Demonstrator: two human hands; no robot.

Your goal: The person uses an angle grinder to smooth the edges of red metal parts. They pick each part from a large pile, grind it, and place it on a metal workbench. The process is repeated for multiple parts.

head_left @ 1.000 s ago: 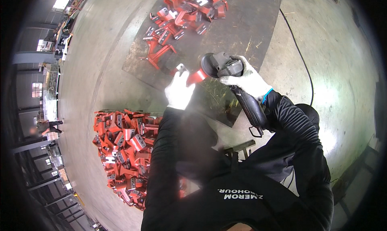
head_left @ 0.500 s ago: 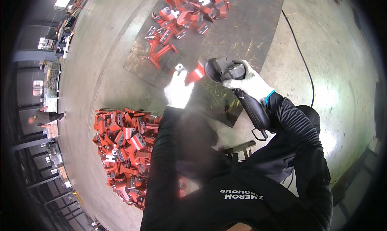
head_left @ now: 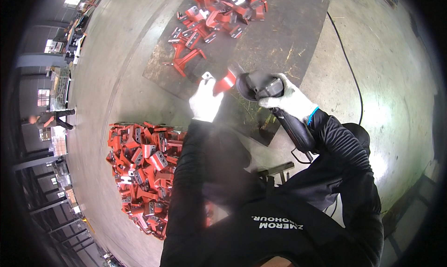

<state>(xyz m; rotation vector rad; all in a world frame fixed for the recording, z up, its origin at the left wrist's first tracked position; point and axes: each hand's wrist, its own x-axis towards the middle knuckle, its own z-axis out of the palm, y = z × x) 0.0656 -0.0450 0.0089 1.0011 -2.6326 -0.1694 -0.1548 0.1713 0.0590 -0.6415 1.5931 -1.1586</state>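
Note:
My gloved left hand (head_left: 205, 101) grips a red metal bracket (head_left: 226, 82) by its bare-metal end, above the near part of a dark metal sheet. In my gloved right hand (head_left: 294, 99) is a black angle grinder (head_left: 266, 84), its fingers wrapped round the head and its long body (head_left: 293, 129) slanting back toward my knee. The grinder's disc (head_left: 244, 86) is at the bracket's right end; blur hides whether they touch. A loose heap of similar brackets (head_left: 219, 17) covers the sheet's far left part.
A bigger pile of red brackets (head_left: 149, 174) is on the floor beside my left arm. The dark sheet (head_left: 284, 43) lies on the concrete floor. A black cable (head_left: 347, 57) runs along the right. Another person (head_left: 53, 119) walks far off at left.
Both hands keep nearly the same place, the bracket and grinder still held. The grinder has shifted slightly. The distant person has moved a little and changed stride.

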